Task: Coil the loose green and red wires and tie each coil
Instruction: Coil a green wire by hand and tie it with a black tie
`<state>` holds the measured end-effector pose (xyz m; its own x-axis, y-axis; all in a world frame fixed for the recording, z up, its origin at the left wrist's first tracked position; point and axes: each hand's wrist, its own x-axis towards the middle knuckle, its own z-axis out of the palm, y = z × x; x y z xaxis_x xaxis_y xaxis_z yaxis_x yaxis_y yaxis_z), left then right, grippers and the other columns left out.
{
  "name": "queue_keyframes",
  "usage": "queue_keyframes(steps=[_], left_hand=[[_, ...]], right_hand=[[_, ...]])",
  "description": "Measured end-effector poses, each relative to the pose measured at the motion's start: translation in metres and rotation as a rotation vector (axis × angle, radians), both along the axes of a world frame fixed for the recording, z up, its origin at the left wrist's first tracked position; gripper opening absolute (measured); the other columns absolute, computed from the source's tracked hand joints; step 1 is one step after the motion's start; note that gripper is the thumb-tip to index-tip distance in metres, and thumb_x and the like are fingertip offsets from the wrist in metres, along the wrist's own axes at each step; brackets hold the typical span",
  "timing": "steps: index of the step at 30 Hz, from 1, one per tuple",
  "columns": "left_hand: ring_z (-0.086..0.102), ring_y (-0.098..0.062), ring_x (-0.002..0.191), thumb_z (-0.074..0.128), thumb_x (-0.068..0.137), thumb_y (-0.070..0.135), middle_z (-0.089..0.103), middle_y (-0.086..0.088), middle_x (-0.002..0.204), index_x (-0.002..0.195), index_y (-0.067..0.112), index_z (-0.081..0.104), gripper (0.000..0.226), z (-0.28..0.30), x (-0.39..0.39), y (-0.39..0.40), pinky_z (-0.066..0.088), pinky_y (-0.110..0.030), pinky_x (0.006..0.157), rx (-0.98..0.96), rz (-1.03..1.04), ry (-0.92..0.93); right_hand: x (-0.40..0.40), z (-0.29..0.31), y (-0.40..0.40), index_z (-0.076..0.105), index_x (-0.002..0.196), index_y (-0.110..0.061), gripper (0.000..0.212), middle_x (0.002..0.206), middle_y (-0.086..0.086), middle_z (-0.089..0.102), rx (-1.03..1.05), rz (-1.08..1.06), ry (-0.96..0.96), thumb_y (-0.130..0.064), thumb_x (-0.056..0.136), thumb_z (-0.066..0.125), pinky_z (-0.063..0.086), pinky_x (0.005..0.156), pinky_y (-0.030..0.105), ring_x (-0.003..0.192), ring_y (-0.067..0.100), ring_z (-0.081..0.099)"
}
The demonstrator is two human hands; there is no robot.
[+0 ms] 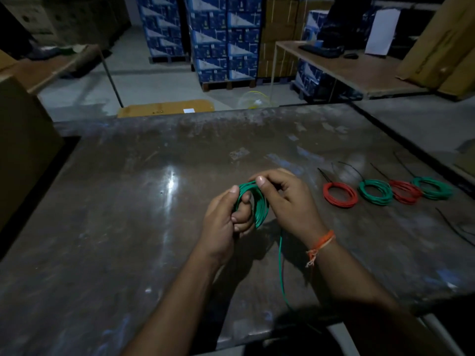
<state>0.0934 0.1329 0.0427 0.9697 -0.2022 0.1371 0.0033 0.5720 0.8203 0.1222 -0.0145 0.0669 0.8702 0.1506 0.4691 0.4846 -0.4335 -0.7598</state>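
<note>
Green wire coil (257,201), loose tail, untied

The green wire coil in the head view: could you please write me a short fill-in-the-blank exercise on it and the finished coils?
1. Both hands hold a coil of ____ wire.
2. The number of finished coils lying on the metal table is ____.
3. The finished coil nearest the right hand is ____ in colour.

Missing words: green; four; red

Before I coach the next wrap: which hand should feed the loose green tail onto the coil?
Probably the right hand: the left hand grips the green coil through its loops, and the loose tail hangs below the right wrist.
</note>
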Motion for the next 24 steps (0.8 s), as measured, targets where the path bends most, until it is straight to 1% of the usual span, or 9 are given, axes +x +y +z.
queue_keyframes(steps=[3, 5, 7, 10, 12, 14, 16, 19, 24], left_hand=[[0.022, -0.003, 0.036, 0.034, 0.104, 0.03, 0.027, 0.01, 0.048, 0.083, 0.012, 0.05, 0.031, 0.016, 0.008, -0.027, 0.02, -0.024, 0.041, -0.106, -0.095, 0.018], [0.023, -0.002, 0.035, 0.033, 0.103, 0.029, 0.028, 0.011, 0.047, 0.083, 0.012, 0.049, 0.031, 0.025, 0.011, -0.048, 0.025, -0.022, 0.041, -0.17, -0.129, 0.042], [0.023, -0.001, 0.034, 0.032, 0.102, 0.029, 0.029, 0.012, 0.046, 0.082, 0.012, 0.048, 0.03, 0.032, 0.012, -0.074, 0.024, -0.021, 0.041, -0.232, -0.15, 0.064], [0.025, 0.0, 0.034, 0.033, 0.102, 0.03, 0.03, 0.013, 0.045, 0.082, 0.014, 0.047, 0.029, 0.039, 0.012, -0.112, 0.023, -0.02, 0.041, -0.278, -0.175, 0.073], [0.025, 0.0, 0.033, 0.032, 0.102, 0.031, 0.03, 0.013, 0.044, 0.082, 0.015, 0.048, 0.03, 0.042, 0.011, -0.135, 0.022, -0.02, 0.041, -0.277, -0.181, 0.086], [0.025, 0.0, 0.033, 0.031, 0.103, 0.034, 0.029, 0.013, 0.043, 0.082, 0.014, 0.05, 0.034, 0.043, 0.009, -0.154, 0.022, -0.02, 0.042, -0.259, -0.184, 0.097], [0.025, -0.001, 0.033, 0.03, 0.103, 0.037, 0.029, 0.013, 0.042, 0.084, 0.013, 0.052, 0.038, 0.042, 0.006, -0.168, 0.024, -0.021, 0.042, -0.243, -0.184, 0.101], [0.026, 0.0, 0.033, 0.031, 0.104, 0.037, 0.029, 0.013, 0.042, 0.085, 0.012, 0.054, 0.039, 0.041, 0.002, -0.182, 0.022, -0.021, 0.043, -0.224, -0.154, 0.09], [0.027, 0.0, 0.033, 0.033, 0.102, 0.033, 0.029, 0.012, 0.043, 0.08, 0.017, 0.048, 0.031, 0.045, -0.003, -0.191, 0.024, -0.019, 0.041, -0.28, -0.031, 0.117]], right_hand=[[0.007, 0.004, -0.022, 0.073, 0.097, -0.016, 0.037, 0.091, 0.007, 0.07, 0.137, 0.029, 0.095, -0.042, 0.102, 0.047, 0.052, 0.081, 0.056, 0.091, 0.028, 0.066], [0.009, 0.009, -0.041, 0.072, 0.099, -0.016, 0.039, 0.092, 0.013, 0.07, 0.202, 0.053, 0.149, -0.044, 0.102, 0.046, 0.051, 0.081, 0.061, 0.089, 0.031, 0.067], [0.01, 0.014, -0.062, 0.072, 0.101, -0.017, 0.041, 0.093, 0.013, 0.07, 0.219, 0.053, 0.161, -0.047, 0.102, 0.044, 0.051, 0.081, 0.062, 0.089, 0.029, 0.066], [0.01, 0.018, -0.096, 0.068, 0.096, -0.016, 0.046, 0.089, 0.009, 0.068, 0.169, 0.034, 0.117, -0.05, 0.104, 0.039, 0.052, 0.079, 0.056, 0.087, 0.025, 0.063], [0.009, 0.018, -0.118, 0.063, 0.087, -0.014, 0.041, 0.079, 0.005, 0.062, 0.176, 0.044, 0.086, -0.042, 0.107, 0.04, 0.048, 0.071, 0.043, 0.078, 0.012, 0.058], [0.007, 0.02, -0.136, 0.057, 0.08, -0.018, 0.036, 0.071, -0.006, 0.055, 0.127, 0.018, 0.031, -0.028, 0.11, 0.041, 0.042, 0.065, 0.026, 0.068, 0.001, 0.051], [0.005, 0.021, -0.15, 0.051, 0.075, -0.021, 0.036, 0.068, -0.008, 0.05, 0.084, -0.003, -0.016, -0.023, 0.11, 0.04, 0.035, 0.059, 0.015, 0.064, -0.001, 0.049], [0.003, 0.02, -0.162, 0.052, 0.077, -0.017, 0.036, 0.069, -0.006, 0.051, 0.083, 0.016, -0.015, -0.023, 0.11, 0.039, 0.034, 0.058, 0.017, 0.065, 0.002, 0.05], [0.005, 0.012, -0.169, 0.056, 0.082, -0.011, 0.038, 0.07, -0.004, 0.058, 0.144, 0.092, 0.072, -0.03, 0.11, 0.04, 0.042, 0.062, 0.034, 0.064, 0.003, 0.052]])
